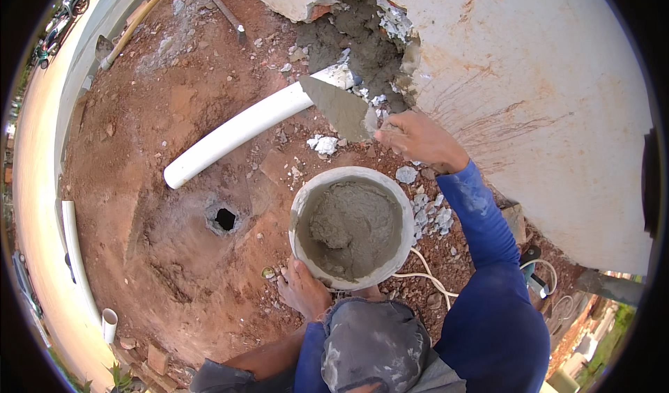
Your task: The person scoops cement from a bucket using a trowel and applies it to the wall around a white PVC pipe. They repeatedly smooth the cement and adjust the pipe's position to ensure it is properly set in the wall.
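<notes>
My right hand [418, 141] is closed round the handle of a trowel [337, 107]. Grey mortar coats its blade, which overlaps the upper end of a white plastic pipe [240, 136] in this view. Behind the blade, wet mortar [362, 41] fills a ragged opening at the wall's base. Below the trowel stands a round bucket [297, 219], holding grey mortar [355, 222]. My left hand [305, 290] lies against the bucket's lower-left side, its fingers apart and pointing forward; part of it touches the rim.
A pale wall [529, 107] rises at the right. Reddish soil surrounds a dark hole [224, 219]. Long-handled tools [143, 20] lie at upper left, another white pipe [78, 260] at far left. Rubble [431, 215], a pale cable [425, 276] and a power tool [535, 281] are to the right.
</notes>
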`<state>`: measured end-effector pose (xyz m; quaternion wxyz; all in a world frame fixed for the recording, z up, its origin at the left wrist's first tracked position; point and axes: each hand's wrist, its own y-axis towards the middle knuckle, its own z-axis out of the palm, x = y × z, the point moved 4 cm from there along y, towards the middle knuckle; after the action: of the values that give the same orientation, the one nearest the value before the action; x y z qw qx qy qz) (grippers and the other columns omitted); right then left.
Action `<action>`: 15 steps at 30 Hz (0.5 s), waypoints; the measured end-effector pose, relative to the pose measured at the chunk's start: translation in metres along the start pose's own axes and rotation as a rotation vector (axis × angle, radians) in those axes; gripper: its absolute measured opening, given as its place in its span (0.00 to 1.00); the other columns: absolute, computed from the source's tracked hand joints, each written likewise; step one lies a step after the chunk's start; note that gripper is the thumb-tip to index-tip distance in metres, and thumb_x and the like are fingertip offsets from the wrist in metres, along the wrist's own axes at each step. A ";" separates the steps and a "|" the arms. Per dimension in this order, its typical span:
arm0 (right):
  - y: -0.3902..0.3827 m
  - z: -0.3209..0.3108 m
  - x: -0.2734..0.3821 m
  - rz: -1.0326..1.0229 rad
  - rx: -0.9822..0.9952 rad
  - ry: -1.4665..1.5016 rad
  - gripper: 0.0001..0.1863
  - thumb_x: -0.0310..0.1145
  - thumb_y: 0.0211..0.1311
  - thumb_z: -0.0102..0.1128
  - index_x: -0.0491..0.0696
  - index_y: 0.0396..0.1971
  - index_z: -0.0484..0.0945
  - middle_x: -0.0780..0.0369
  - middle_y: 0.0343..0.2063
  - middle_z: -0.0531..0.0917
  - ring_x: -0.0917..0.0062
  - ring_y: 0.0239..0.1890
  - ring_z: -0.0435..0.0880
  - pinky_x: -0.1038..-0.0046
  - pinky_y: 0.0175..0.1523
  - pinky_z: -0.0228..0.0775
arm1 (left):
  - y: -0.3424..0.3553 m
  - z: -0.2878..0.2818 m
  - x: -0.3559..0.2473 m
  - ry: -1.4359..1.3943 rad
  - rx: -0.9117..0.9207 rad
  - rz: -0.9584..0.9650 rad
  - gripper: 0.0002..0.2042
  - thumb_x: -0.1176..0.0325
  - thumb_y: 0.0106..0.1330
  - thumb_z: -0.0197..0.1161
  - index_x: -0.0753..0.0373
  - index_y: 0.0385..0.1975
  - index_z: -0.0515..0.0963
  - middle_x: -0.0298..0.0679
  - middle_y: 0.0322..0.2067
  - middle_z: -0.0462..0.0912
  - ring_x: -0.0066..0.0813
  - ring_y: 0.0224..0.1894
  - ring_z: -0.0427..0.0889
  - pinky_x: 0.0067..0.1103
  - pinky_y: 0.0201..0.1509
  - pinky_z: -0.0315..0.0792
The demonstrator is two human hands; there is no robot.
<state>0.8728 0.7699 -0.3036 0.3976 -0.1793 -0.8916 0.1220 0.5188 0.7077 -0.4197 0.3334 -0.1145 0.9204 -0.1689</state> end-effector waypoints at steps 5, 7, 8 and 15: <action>-0.122 0.044 0.007 -0.048 0.078 -0.269 0.18 0.45 0.60 0.57 0.42 0.31 0.78 0.51 0.22 0.79 0.54 0.31 0.80 0.57 0.37 0.70 | 0.000 0.002 -0.013 -0.327 -0.065 -0.024 0.24 0.53 0.72 0.39 0.66 0.52 0.73 0.49 0.49 0.76 0.45 0.51 0.72 0.37 0.58 0.60; -0.147 0.085 0.019 0.087 0.082 -0.265 0.17 0.43 0.60 0.57 0.42 0.28 0.78 0.50 0.22 0.79 0.54 0.31 0.81 0.57 0.37 0.70 | 0.000 0.009 -0.014 -0.538 -0.009 -0.005 0.22 0.55 0.72 0.41 0.68 0.49 0.74 0.48 0.47 0.77 0.41 0.47 0.74 0.34 0.54 0.64; -0.155 0.102 0.019 0.077 0.038 -0.232 0.16 0.42 0.59 0.57 0.42 0.26 0.78 0.50 0.23 0.79 0.54 0.30 0.81 0.57 0.36 0.71 | 0.008 0.014 -0.001 -0.695 0.063 0.009 0.22 0.56 0.72 0.41 0.69 0.48 0.74 0.46 0.45 0.77 0.38 0.45 0.74 0.32 0.52 0.67; -0.158 0.057 -0.085 0.293 -0.502 -0.226 0.07 0.36 0.55 0.58 0.50 0.27 0.81 0.54 0.22 0.82 0.56 0.28 0.82 0.59 0.37 0.74 | 0.013 0.007 -0.002 -0.675 0.101 0.093 0.21 0.58 0.72 0.41 0.71 0.47 0.72 0.47 0.44 0.76 0.35 0.42 0.75 0.29 0.47 0.69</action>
<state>0.8476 0.5873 -0.3408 0.2173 -0.3837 -0.8971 -0.0270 0.5238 0.7181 -0.4290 0.6316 -0.1053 0.7530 -0.1517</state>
